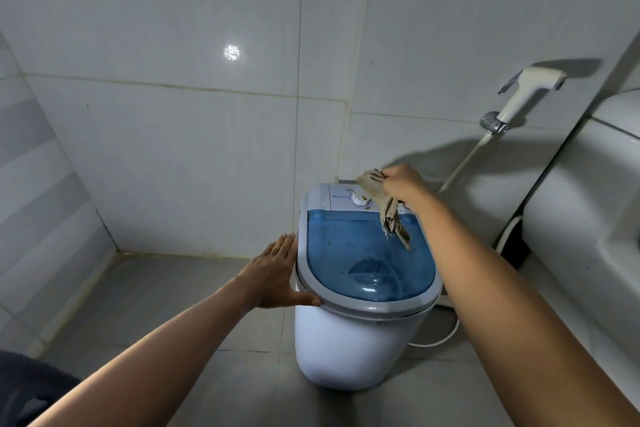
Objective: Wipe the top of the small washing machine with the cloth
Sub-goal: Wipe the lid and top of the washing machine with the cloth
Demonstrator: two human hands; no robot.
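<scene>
— Where was the small washing machine (pixel 360 340), and how did it lie?

— It stood on the grey floor by the tiled wall, long axis running away from the person, the control panel (pixel 349 198) at the far end and the rounded blue lid (pixel 367 260) nearest.

— And the cloth (pixel 384 204)?

— It hung lengthwise from the right hand (pixel 403 184), frayed end down, reaching the lid's far part.

— The hands?

— The right one was curled, gripping the cloth above the panel, arm outstretched. The left hand (pixel 273 274) lay flat, fingers straight, against the machine's left rim, thumb on the near edge.
</scene>
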